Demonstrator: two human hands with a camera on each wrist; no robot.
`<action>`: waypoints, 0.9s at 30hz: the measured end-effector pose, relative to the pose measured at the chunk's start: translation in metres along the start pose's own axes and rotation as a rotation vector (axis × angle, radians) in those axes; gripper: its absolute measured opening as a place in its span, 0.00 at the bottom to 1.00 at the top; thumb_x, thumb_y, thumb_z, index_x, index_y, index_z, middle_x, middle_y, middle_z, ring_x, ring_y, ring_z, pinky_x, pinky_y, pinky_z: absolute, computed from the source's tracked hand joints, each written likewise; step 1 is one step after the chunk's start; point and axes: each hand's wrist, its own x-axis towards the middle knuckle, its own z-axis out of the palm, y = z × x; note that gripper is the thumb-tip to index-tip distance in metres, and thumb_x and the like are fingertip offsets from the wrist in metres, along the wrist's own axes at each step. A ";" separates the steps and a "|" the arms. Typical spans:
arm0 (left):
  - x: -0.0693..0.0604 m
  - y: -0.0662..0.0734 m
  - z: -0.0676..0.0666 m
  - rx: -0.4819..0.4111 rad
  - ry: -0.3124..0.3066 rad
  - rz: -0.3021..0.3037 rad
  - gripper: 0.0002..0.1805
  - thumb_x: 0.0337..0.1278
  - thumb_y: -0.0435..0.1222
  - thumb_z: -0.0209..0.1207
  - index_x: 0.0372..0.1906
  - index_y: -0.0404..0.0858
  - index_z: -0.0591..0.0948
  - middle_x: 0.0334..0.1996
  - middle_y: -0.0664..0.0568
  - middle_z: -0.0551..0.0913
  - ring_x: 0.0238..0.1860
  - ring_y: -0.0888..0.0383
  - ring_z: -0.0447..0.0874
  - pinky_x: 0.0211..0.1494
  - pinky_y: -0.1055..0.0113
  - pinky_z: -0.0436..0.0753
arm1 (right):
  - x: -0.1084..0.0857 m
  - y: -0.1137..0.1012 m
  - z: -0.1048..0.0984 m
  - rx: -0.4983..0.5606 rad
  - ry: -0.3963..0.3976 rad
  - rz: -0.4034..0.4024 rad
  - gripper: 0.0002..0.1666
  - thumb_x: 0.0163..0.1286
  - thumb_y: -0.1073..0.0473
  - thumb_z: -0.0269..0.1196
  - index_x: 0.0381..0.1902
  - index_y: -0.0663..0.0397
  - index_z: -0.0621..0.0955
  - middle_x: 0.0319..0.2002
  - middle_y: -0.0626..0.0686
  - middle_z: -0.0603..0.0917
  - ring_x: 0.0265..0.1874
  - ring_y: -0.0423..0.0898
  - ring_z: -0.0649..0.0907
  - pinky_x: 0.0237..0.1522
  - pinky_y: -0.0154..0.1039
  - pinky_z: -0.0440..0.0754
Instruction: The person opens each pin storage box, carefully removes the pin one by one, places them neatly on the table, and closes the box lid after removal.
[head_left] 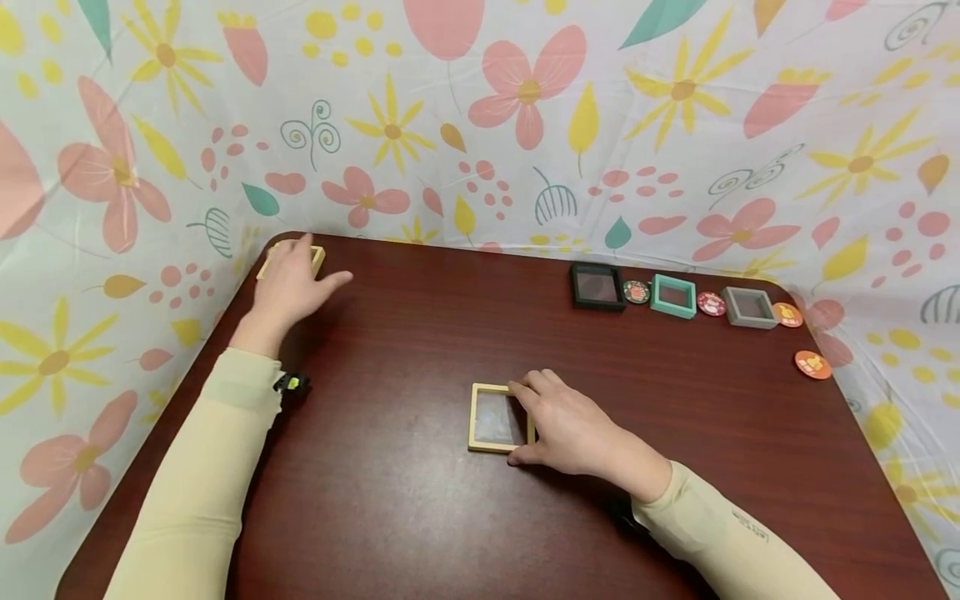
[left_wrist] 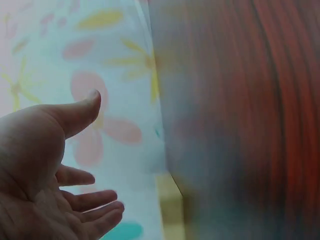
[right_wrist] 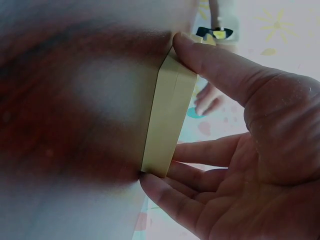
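My right hand grips a square yellow display frame with a clear film window, lying on the table's middle. In the right wrist view the thumb is at one end of the frame's side wall and the fingertips are at the other. At the table's far left corner, my left hand hovers by a second yellow frame, partly hiding it. The left wrist view has that hand with thumb spread and fingers relaxed, holding nothing; the second frame stands apart from the fingertips.
Along the dark red table's back right lie a black frame, a teal frame and a grey frame. Round chips lie between and beside them, one orange chip nearer the right edge. A flowered cloth hangs behind.
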 end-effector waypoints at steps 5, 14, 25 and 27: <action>0.001 -0.034 -0.004 0.012 0.034 -0.098 0.58 0.73 0.63 0.66 0.82 0.20 0.60 0.68 0.17 0.65 0.67 0.23 0.62 0.63 0.24 0.74 | 0.000 0.000 0.000 -0.001 0.000 -0.005 0.58 0.54 0.38 0.89 0.71 0.70 0.80 0.59 0.58 0.83 0.57 0.53 0.80 0.55 0.48 0.86; 0.001 -0.046 -0.003 0.062 -0.050 -0.174 0.61 0.72 0.63 0.67 0.79 0.14 0.58 0.62 0.14 0.65 0.62 0.21 0.62 0.54 0.23 0.78 | 0.000 -0.001 0.000 0.001 0.001 0.000 0.58 0.54 0.39 0.89 0.71 0.70 0.80 0.59 0.57 0.83 0.57 0.54 0.81 0.54 0.48 0.87; 0.003 -0.051 0.003 0.090 -0.074 -0.186 0.55 0.75 0.58 0.64 0.75 0.11 0.61 0.60 0.12 0.67 0.59 0.20 0.65 0.58 0.26 0.77 | 0.000 0.000 0.000 -0.003 0.003 -0.006 0.58 0.54 0.39 0.89 0.71 0.69 0.80 0.59 0.57 0.83 0.57 0.53 0.81 0.54 0.48 0.87; 0.003 -0.051 0.003 0.092 -0.068 -0.190 0.53 0.75 0.57 0.64 0.75 0.11 0.62 0.60 0.13 0.67 0.59 0.20 0.65 0.58 0.25 0.77 | 0.000 0.000 0.000 -0.003 0.000 -0.007 0.58 0.54 0.39 0.89 0.71 0.69 0.80 0.59 0.57 0.83 0.57 0.53 0.80 0.54 0.47 0.87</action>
